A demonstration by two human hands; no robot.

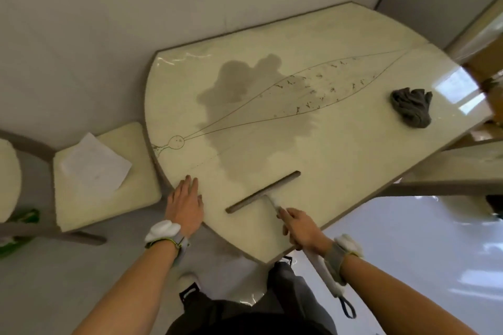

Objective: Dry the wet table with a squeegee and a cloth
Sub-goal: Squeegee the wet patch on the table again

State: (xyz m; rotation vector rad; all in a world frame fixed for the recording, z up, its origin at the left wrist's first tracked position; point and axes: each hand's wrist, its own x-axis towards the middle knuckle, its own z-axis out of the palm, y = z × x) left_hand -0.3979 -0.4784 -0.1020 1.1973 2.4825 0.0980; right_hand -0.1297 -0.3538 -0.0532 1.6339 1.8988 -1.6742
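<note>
Contact is made between the dark blade of the squeegee (263, 192) and the table (340, 149), close to the table's near edge. The white handle is angled back past that edge, where a dark loop at its end hangs off the table. The handle is gripped by the right hand (302, 228), with the fingers curled round it just behind the blade. The left hand (185, 204) is laid flat on the table top near its left edge, fingers straight and close together, with nothing held. Grey bands with white pads are worn on both wrists.

A grey puddle of water (245, 90) is spread over the middle of the table and reaches close to the blade. A thin line drawing on the table top is partly covered by it. A crumpled grey cloth (412, 107) is left on the right part of the table, well apart from the water. Beside the table's left edge a cream seat cushion (89, 198) is seen, with a white sheet of paper (95, 162) lying on it.
</note>
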